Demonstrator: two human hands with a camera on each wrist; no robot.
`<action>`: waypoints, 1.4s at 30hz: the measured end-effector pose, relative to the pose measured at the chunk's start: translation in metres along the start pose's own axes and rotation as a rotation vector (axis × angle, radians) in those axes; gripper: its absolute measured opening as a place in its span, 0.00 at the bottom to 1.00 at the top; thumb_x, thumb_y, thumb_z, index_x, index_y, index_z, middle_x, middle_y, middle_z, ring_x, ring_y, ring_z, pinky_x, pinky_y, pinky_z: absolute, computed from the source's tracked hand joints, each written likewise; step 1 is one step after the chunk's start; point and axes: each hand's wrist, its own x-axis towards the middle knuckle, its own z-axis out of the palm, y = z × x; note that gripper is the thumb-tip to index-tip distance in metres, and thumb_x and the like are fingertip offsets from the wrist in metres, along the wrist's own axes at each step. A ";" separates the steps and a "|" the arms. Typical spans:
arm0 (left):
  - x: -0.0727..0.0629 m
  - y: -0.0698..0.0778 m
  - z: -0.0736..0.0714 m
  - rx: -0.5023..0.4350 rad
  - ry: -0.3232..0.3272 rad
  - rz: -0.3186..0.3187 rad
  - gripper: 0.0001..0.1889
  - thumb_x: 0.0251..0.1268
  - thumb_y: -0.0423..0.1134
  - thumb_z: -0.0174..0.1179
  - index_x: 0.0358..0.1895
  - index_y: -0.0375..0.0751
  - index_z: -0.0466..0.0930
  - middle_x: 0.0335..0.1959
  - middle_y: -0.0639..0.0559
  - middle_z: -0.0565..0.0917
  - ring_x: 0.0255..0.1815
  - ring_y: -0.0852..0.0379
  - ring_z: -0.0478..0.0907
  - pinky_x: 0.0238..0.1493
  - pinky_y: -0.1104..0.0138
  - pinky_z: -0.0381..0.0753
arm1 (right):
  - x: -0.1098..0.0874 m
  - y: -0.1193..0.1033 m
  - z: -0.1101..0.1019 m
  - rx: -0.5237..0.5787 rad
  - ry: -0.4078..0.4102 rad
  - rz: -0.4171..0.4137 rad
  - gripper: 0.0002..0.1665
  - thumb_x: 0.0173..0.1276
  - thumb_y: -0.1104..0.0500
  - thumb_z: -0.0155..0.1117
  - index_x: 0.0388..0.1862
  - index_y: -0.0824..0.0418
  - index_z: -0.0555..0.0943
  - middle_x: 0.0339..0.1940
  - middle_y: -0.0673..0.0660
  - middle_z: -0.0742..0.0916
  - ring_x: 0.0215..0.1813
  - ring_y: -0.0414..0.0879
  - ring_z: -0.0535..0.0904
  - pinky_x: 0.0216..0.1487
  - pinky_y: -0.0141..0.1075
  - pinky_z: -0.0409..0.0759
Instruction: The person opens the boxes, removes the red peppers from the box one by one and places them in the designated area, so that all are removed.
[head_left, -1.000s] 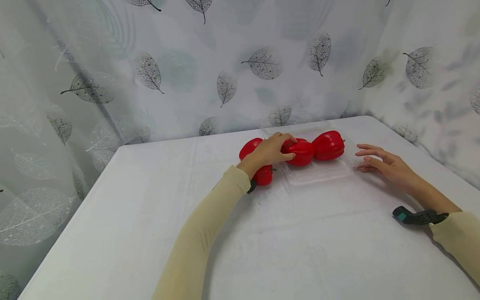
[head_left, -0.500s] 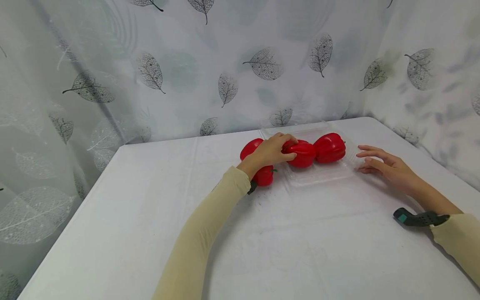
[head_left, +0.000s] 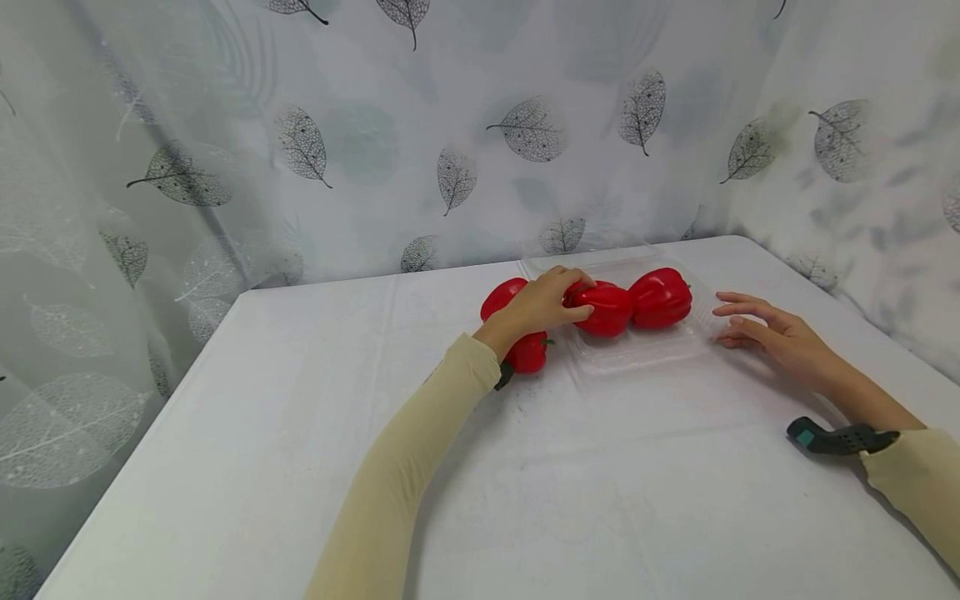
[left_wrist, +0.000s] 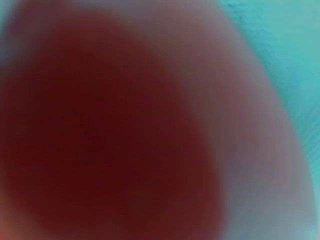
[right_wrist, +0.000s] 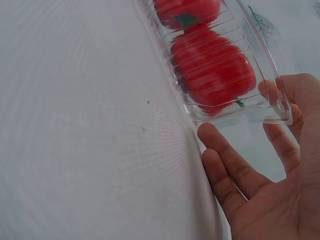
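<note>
My left hand (head_left: pixel 542 302) curls its fingers and thumb round a red bell pepper (head_left: pixel 606 310) in the clear plastic container (head_left: pixel 633 354). Beside it, touching it on the right, lies another red bell pepper (head_left: pixel 662 297) in the same container. Two more red peppers, a far pepper (head_left: pixel 501 296) and a near pepper (head_left: pixel 528 354), lie left of the container, partly hidden by my left hand. At the container's right end, my right hand (head_left: pixel 780 337) has its fingers spread and loosely bent. The right wrist view shows a fingertip (right_wrist: pixel 268 91) at the container's rim. Dark red blur fills most of the left wrist view.
A white cloth (head_left: pixel 525 492) covers the table. Behind and beside it hangs a leaf-patterned curtain (head_left: pixel 360 142). A dark band (head_left: pixel 840 436) is strapped on my right wrist.
Both hands keep their places. The rightmost pepper in the container sits very slightly nearer to me; the whole head view has shifted a little.
</note>
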 end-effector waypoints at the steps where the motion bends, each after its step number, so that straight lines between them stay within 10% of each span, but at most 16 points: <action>1: 0.000 0.000 0.000 -0.002 -0.001 -0.001 0.23 0.68 0.48 0.60 0.64 0.50 0.71 0.64 0.51 0.70 0.60 0.57 0.68 0.55 0.64 0.76 | 0.000 0.000 0.000 0.001 0.001 0.001 0.17 0.77 0.68 0.47 0.58 0.80 0.70 0.70 0.54 0.67 0.48 0.35 0.84 0.46 0.26 0.81; 42: -0.003 -0.004 0.000 -0.108 0.032 0.055 0.24 0.68 0.45 0.60 0.65 0.47 0.71 0.64 0.49 0.70 0.59 0.57 0.69 0.50 0.69 0.78 | -0.001 -0.003 0.002 -0.074 0.012 0.028 0.17 0.77 0.69 0.46 0.59 0.78 0.70 0.70 0.54 0.66 0.48 0.33 0.83 0.47 0.24 0.80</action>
